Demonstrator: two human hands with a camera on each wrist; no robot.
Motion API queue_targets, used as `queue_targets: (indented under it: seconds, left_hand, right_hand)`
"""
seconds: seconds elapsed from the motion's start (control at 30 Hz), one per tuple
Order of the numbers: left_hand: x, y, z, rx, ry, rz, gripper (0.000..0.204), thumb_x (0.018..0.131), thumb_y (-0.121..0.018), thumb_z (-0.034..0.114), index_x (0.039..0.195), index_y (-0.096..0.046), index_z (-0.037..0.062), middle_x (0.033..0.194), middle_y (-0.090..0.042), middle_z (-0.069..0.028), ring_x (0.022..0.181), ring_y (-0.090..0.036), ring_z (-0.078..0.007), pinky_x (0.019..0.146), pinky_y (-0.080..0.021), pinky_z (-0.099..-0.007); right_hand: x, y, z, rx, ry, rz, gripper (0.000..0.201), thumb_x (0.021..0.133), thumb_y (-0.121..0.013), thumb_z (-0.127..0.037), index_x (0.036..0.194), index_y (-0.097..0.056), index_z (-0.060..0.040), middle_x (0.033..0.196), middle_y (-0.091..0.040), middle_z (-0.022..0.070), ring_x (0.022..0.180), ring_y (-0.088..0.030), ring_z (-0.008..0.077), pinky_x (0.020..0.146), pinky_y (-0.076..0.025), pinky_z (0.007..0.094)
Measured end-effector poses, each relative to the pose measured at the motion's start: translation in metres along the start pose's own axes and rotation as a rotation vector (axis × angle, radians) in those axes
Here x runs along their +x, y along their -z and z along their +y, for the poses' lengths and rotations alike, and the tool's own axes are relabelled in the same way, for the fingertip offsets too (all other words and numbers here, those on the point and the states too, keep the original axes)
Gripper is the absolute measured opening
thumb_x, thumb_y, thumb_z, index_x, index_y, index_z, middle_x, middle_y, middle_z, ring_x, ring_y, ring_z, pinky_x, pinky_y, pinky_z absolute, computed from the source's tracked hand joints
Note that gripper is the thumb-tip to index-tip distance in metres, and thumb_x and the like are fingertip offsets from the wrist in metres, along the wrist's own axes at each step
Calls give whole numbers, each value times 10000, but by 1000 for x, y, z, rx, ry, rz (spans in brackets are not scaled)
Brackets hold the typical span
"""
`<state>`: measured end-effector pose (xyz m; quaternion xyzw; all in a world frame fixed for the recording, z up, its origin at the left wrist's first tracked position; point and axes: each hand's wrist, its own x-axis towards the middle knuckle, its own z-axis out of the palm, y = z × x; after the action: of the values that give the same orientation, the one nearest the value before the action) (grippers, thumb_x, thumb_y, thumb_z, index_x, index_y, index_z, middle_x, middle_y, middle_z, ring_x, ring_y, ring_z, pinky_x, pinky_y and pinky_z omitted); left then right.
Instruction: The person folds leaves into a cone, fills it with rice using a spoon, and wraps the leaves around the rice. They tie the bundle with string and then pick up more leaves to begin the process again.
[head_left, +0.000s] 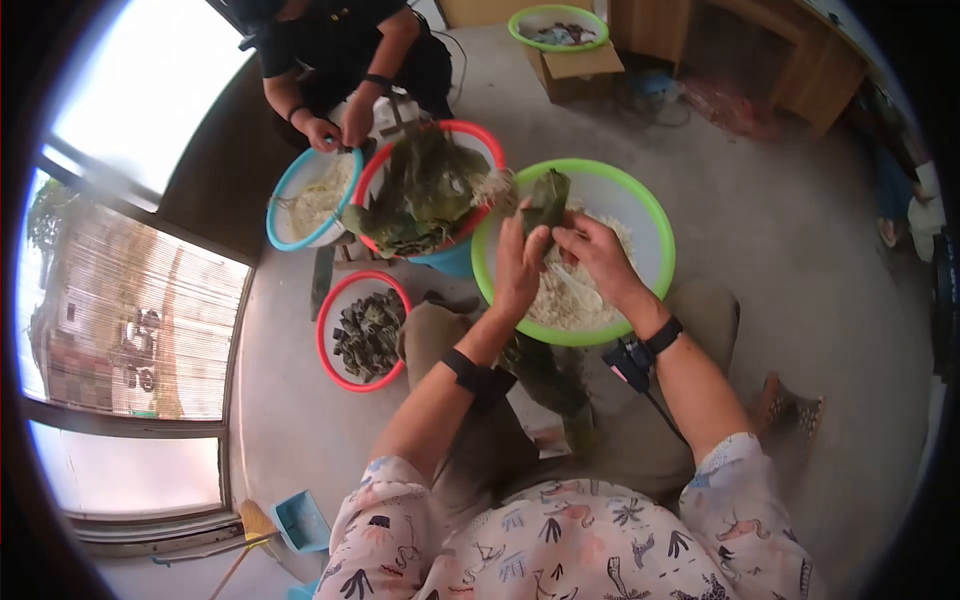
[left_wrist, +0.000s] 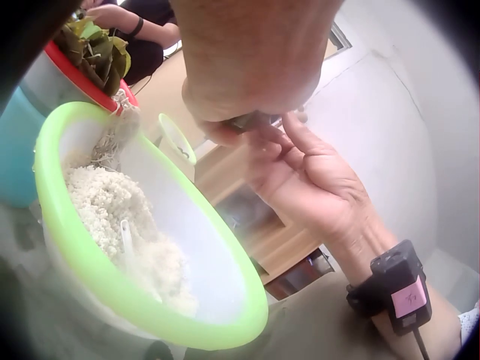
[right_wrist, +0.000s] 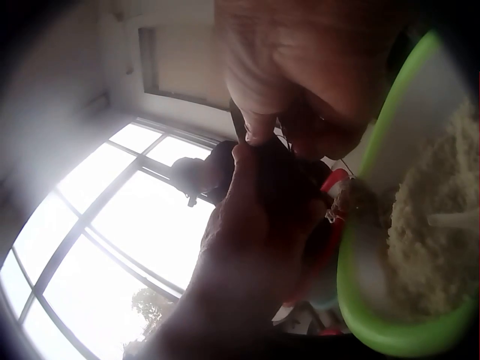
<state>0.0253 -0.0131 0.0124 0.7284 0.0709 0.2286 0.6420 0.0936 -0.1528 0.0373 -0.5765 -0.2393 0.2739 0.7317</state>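
Observation:
Over the green-rimmed basin, both hands are together at a folded green leaf. My left hand grips the leaf from the left, its top standing up above the fingers. From the right, my right hand pinches the leaf's lower part with thumb and fingers. In the wrist views the hands hide most of the leaf, and what is inside it does not show. Below them, white rice fills part of the basin, with a white spoon stuck in it.
A red-rimmed basin of leaves stands at the back left, pale strings over its edge. Another person works at a blue-rimmed basin. Dark wrapped bundles fill a red-rimmed basin. More leaves lie across the lap.

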Motion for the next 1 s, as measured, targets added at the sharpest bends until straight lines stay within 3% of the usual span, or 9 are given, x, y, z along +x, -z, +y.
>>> queue_targets:
  seconds: [0.07,0.1,0.23,0.33,0.53,0.6,1.0]
  left_hand:
    - [-2,-3,6,-47,-3,11,553,972,-562,231,1444,-345,43,1083,-520,-65,802,-535,-102,526,-450,-204]
    - [-3,-4,8,-5,-112,17,582,974,-572,231,1463,-300,70,1054,-530,-38,759,-507,-74,527,-436,-197]
    - [-6,-6,-2,-131,-56,32,476,962,-598,186,1368,-370,90,1018,-538,-23,786,-494,-59,562,-429,-183]
    - [-2,-7,-3,-220,-108,65,402,956,-609,173,1291,-407,78,1032,-535,-27,801,-496,-59,577,-425,-177]
    - [-1,-3,-6,-187,-66,87,355,947,-618,171,1234,-448,49,1041,-515,-35,859,-493,-98,710,-435,-230]
    - [0,-2,-12,-57,-76,121,323,942,-625,204,1181,-493,31,1013,-485,-46,880,-476,-133,779,-422,-267]
    - [-4,-3,-20,-7,-109,85,327,961,-597,297,1103,-522,12,1003,-468,-79,891,-478,-180,812,-417,-299]
  right_hand:
    - [-1,3,7,12,18,-28,349,941,-613,-212,1236,-600,-26,904,-609,-30,725,-515,46,671,-453,216]
    - [1,5,10,15,27,-37,356,941,-616,-219,1243,-599,-30,921,-614,-24,741,-523,48,683,-460,223]
    - [0,3,9,63,1,-25,367,948,-617,-247,1261,-596,-58,987,-619,-23,843,-548,48,738,-475,238]
    - [5,4,14,65,-8,-21,357,951,-614,-243,1256,-600,-56,990,-624,-20,856,-556,57,759,-473,235]
    - [6,-4,4,-1,46,-11,313,968,-592,-230,1210,-615,-33,949,-619,-19,829,-543,58,764,-463,234]
    - [6,-4,5,-5,52,-6,305,970,-589,-232,1195,-619,-29,942,-619,-18,827,-544,60,765,-465,238]
    - [2,3,16,-49,18,-16,292,967,-595,-270,1119,-639,-24,933,-631,-4,832,-564,70,771,-476,248]
